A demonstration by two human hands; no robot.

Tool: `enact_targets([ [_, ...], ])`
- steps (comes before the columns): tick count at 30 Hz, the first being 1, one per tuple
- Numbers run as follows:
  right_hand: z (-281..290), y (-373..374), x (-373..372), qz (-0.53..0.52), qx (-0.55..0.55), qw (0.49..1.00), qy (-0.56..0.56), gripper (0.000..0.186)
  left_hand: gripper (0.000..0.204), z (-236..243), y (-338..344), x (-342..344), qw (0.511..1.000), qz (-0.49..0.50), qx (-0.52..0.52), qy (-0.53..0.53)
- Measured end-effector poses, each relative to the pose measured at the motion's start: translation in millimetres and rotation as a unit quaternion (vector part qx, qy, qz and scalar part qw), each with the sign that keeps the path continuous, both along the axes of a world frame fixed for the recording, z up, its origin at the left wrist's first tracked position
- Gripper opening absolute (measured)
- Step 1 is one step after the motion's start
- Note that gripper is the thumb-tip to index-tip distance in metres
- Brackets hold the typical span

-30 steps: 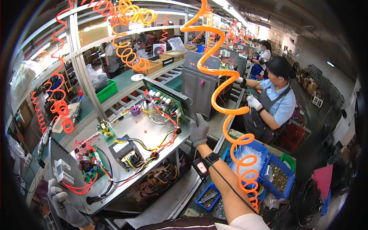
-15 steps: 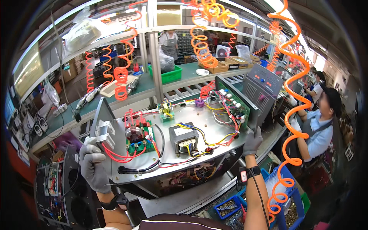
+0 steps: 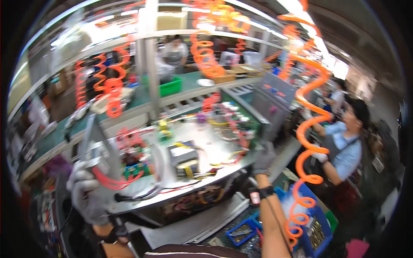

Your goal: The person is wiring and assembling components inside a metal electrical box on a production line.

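Observation:
In front of me is an open metal chassis (image 3: pixel 211 142), tilted, its tray carrying a black transformer (image 3: pixel 183 158), a green circuit board with red wires (image 3: pixel 131 165) and yellow, red and black cables. A front panel with a circuit board (image 3: pixel 243 116) rises at its right end, a grey plate (image 3: pixel 91 139) at its left. My gloved left hand (image 3: pixel 84 193) is closed on the left end of the chassis, fingers curled. At the right near corner, my gloved right hand (image 3: pixel 263 160) grips the edge by the panel; its fingers are blurred.
A blue bin of screws (image 3: pixel 316 230) and a small blue tray (image 3: pixel 241 232) lie below right. Orange coiled hoses (image 3: pixel 307 116) hang at the right. A co-worker (image 3: pixel 344 142) stands beyond them. More opened units are at lower left; a green bench (image 3: pixel 56 137) runs behind.
The view has swung, so the whole scene sits further left and is blurred. Both hands keep their places on the chassis. The co-worker's arms have shifted.

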State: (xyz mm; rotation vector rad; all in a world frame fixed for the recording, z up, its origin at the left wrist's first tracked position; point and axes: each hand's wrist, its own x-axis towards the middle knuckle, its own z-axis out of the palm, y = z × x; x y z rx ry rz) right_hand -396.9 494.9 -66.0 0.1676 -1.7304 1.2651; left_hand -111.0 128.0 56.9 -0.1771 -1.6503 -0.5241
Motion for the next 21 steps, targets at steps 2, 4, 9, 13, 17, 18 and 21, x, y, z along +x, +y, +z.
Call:
enact_targets([
  [2,-17.5,-5.8,-17.6,-0.043,0.052,0.996,0.055,0.015,0.016,0.9,6.5,0.9,0.994,-0.102,0.029,0.011],
  [4,-11.8,-9.4,-13.7,-0.053,0.05,0.995,0.07,0.015,0.013,-19.5,-11.8,7.6,0.994,-0.079,0.077,0.011],
  [9,-2.8,2.3,-4.6,-0.029,0.068,0.997,0.033,0.016,0.005,-35.3,-40.8,12.8,0.995,-0.069,0.037,-0.06],
  [13,12.7,-3.2,10.6,0.015,0.006,1.0,0.025,0.017,0.01,-34.8,-45.2,14.1,0.995,-0.067,0.03,-0.073],
  [17,17.4,-4.5,15.0,-0.004,0.019,1.0,-0.017,0.019,0.013,-36.0,-49.1,13.8,0.992,-0.098,0.04,-0.071],
  [18,17.3,-4.0,14.9,-0.009,0.025,0.999,-0.019,0.019,0.013,-37.2,-49.1,12.9,0.992,-0.098,0.036,-0.07],
  [21,15.2,-6.2,12.8,-0.01,0.025,1.0,-0.013,0.019,0.013,-40.9,-49.6,13.1,0.989,-0.113,0.078,-0.056],
])
